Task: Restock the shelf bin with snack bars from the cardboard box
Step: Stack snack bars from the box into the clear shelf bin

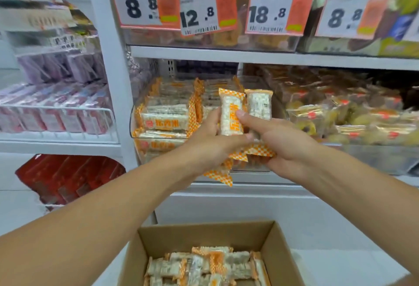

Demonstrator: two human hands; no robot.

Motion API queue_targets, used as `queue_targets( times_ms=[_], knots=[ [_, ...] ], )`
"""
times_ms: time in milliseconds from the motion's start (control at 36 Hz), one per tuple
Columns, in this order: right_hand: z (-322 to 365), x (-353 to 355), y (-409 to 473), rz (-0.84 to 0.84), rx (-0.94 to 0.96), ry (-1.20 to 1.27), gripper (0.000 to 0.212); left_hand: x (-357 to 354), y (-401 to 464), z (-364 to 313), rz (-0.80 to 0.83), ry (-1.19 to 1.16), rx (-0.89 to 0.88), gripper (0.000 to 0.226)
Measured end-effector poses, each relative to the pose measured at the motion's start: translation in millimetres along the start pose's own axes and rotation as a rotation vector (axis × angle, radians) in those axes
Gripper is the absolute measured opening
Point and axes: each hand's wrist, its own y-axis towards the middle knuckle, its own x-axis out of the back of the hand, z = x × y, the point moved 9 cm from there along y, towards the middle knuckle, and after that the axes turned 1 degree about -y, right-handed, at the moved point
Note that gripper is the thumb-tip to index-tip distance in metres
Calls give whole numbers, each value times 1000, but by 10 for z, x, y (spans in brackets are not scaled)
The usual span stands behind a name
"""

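Hands: left hand (210, 142) and right hand (278, 142) both grip orange-checked plastic-wrapped snack bars (232, 115), before clear plastic shelf bin (136, 113).
Risk: loose bunch could slip, dropping short of bin.

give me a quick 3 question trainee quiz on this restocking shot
1. True or false: the box is empty.
2. Which price tag hangs most nearly above the bin being filled? A) 12.8 B) 18.8 C) 5.5
3. Fill in: both hands hold snack bars upright in front of the ____.

Key:
1. False. Bars still lie in it.
2. A, the 12.8 tag.
3. Bin. The left hand grips one bar and the right hand another.
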Motion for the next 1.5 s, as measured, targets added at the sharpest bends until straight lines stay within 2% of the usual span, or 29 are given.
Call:
queue_targets(
  times_ms=[56, 167, 222, 278, 361, 444, 611, 722, 806, 861, 944, 1028, 1167, 1361, 1500],
  knots=[
    [51, 37, 41, -5, 32, -27, 30, 43, 44, -26, 27, 48, -55, 51],
    [454, 285, 114, -149, 308, -119, 23, 153, 93, -216, 132, 250, -185, 73],
    [639, 296, 117, -140, 417, -178, 24, 191, 93, -395, 143, 447, -274, 79],
    [743, 281, 135, -119, 458, -189, 35, 225, 160, -535, 106, 571, -331, 86],
    [799, 302, 173, -136, 475, -143, 39, 238, 315, -618, 56, 708, -308, 97],
    [821, 354, 171, -213, 512, -215, 42, 169, 445, -600, 79, 837, -325, 91],
    [700, 591, 314, -399, 492, -474, 17, 28, 643, -518, 159, 1087, -386, 83],
    [578, 574, 425, -423, 470, -672, 25, 12, 648, -410, 210, 1286, -446, 82],
    [537, 577, 464, -429, 444, -680, 33, 46, 611, -376, 173, 1384, -481, 88],
    [490, 569, 473, -432, 404, -710, 43, 83, 595, -315, 143, 1470, -452, 89],
    [454, 522, 445, -444, 428, -799, 36, 199, 595, -222, 112, 1591, -345, 89],
    [432, 436, 423, -452, 453, -839, 30, 285, 566, -200, 117, 1583, -280, 98],
    [394, 283, 419, -452, 490, -849, 23, 391, 539, -197, 113, 1548, -251, 89],
    [442, 306, 437, -370, 475, -882, 20, 460, 554, -162, 129, 1337, -275, 104],
    [581, 185, 312, -331, 745, -1140, 11, 579, 487, -225, 63, 1230, -293, 118]
  ],
)
